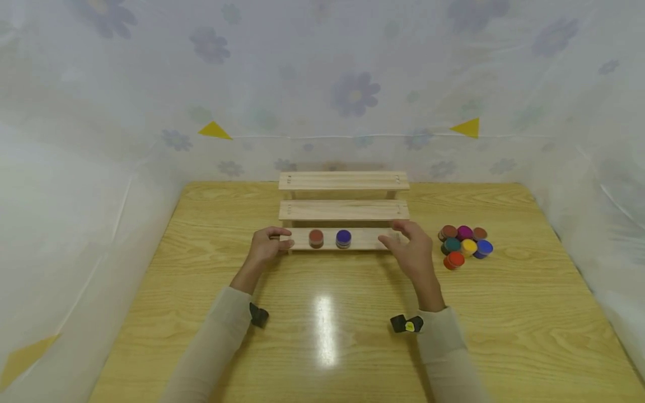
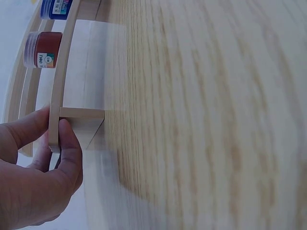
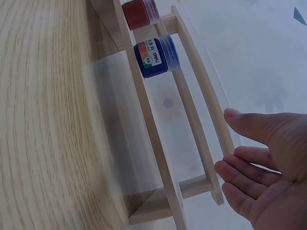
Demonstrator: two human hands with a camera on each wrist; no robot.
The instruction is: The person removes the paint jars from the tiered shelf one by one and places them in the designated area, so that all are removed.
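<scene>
A three-tier wooden step shelf (image 1: 344, 210) stands near the back of the table. On its lowest board sit a brown paint jar (image 1: 316, 239) and a dark blue paint jar (image 1: 344, 239), side by side with a gap between them. My left hand (image 2: 43, 177) pinches the left end of that lowest board (image 2: 56, 91), thumb on one face and fingers on the other. At the board's right end hovers my right hand (image 1: 414, 250), fingers loosely spread and holding nothing. In the right wrist view, its fingertips (image 3: 225, 165) are close beside the shelf's boards.
To the right of the shelf, several paint jars stand grouped on the table, among them a red jar (image 1: 454, 260), a yellow jar (image 1: 468, 248) and a blue jar (image 1: 484, 249). A flower-patterned white curtain (image 1: 302, 84) encloses the wooden table (image 1: 509, 336) at the back and sides.
</scene>
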